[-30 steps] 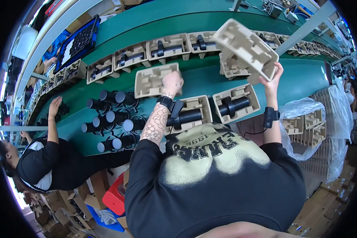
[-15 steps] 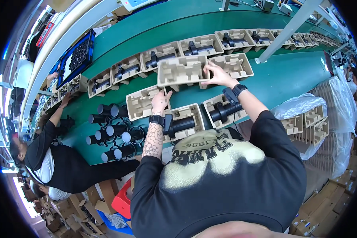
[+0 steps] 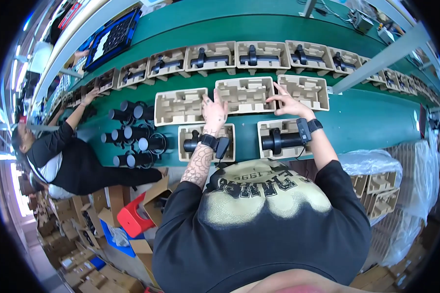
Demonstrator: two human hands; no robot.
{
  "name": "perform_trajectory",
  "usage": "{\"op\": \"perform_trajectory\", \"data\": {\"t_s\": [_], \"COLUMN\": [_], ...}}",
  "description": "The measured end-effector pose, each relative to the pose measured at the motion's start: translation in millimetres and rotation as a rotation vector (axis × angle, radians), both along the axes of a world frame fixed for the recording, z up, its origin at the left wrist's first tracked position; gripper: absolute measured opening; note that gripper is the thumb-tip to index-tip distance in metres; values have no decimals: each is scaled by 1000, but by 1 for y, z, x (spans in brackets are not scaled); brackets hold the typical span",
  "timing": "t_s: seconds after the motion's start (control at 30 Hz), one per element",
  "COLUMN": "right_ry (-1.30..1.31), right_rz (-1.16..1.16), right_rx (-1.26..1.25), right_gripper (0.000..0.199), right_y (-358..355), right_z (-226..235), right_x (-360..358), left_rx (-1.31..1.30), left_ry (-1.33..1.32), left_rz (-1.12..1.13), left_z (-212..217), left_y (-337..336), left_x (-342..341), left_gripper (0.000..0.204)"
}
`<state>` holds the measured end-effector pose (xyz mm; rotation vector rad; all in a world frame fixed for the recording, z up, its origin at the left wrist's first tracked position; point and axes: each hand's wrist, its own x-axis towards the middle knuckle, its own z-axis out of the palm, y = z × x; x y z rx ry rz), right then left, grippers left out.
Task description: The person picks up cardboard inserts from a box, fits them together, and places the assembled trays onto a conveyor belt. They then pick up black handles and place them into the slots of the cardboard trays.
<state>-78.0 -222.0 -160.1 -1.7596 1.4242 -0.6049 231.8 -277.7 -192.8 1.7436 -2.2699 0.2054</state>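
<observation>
Cardboard-brown pulp tray (image 3: 181, 106), empty, lies at ten o'clock of the left hand (image 3: 214, 111), whose flat, spread fingers now press the middle empty tray (image 3: 247, 94) onto the green belt (image 3: 371, 122). Right hand (image 3: 289, 104) (open too) has lowered to steady the third tray (image 3: 305, 91).

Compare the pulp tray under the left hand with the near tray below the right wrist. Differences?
The middle tray is empty, its moulded pockets bare; the near right tray holds a black cylindrical part. The middle tray is touched by the left hand and right hand; the near right tray is untouched. Both are tan pulp on the green belt.
</observation>
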Motion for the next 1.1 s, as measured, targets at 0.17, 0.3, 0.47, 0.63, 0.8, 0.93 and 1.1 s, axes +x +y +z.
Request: {"op": "perform_trajectory", "data": {"t_s": [0.17,0.3,0.47,0.63,0.8,0.93,1.1], "right_ry": [-225,119,60,-238,-577,-540,-607], "right_rz": [-162,-186,-432,-341,-192,109,10], "right_rx": [17,-246,-396,-325,54,173,268], "right_gripper": [18,28,28,28,28,26,33], "right_y": [2,5,18,19,13,-8,-27], "right_z": [-19,-25,-3,30,51,65,52], "right_x": [3,11,51,150,262,337,359], "left_rx": [261,253,253,315,-84,226,264], "left_ry": [580,523,314,633,148,209,652], "left_rz": [45,21,-12,-246,292,288,135], "left_z": [-4,11,27,48,118,90,112], "left_y": [5,14,9,15,34,57,66], "left_x": [-7,26,79,103,209,290,321], "left_gripper": [61,53,44,44,48,52,52]}}
